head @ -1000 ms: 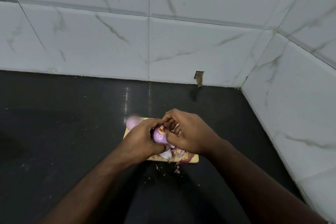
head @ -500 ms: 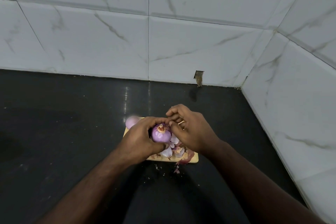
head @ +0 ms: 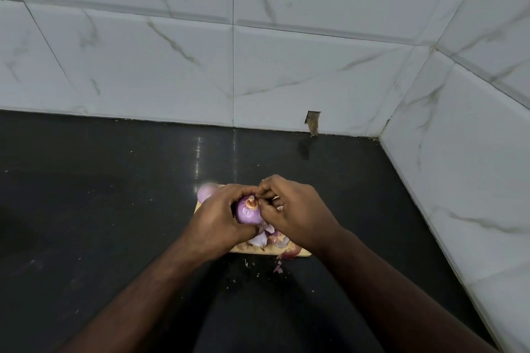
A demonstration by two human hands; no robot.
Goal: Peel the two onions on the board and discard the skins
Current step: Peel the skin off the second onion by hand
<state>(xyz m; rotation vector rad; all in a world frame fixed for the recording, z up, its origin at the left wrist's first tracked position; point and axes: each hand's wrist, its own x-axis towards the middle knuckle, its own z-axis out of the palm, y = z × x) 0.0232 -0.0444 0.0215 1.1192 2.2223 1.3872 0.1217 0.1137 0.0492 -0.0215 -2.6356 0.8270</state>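
the right hand (head: 298, 213) has its fingertips (head: 265, 202) pinched at the brown root end (head: 252, 203) of a purple onion (head: 248, 212), thumb and forefinger closed on what looks like a bit of skin there, though the blur makes it hard to be sure how much they grip. the left hand (head: 219, 221) is clenched around the same onion from the other side, its fingers (head: 242, 189) curling over the top and its thumb below, so the bulb sits between the two hands with the root end facing up toward the camera. the onion is lifted off the wooden board (head: 304, 253), which lies directly beneath both hands.

just under the fingers, on the board, lies a heap of loose skins (head: 265, 238), pale lilac and whitish, some darker red pieces at the board's near edge. a few scraps (head: 278, 268) lie past that edge on the black counter (head: 100, 209), on the wrist side of the hands.

beyond the left hand's knuckles, at the far left corner of the board, a second onion (head: 206, 191) shows, pale pink and smooth, partly hidden by the hand.

farther out past the fingertips, the counter meets a white marbled tile wall (head: 172, 66), with a small broken notch (head: 312, 122) at its foot.
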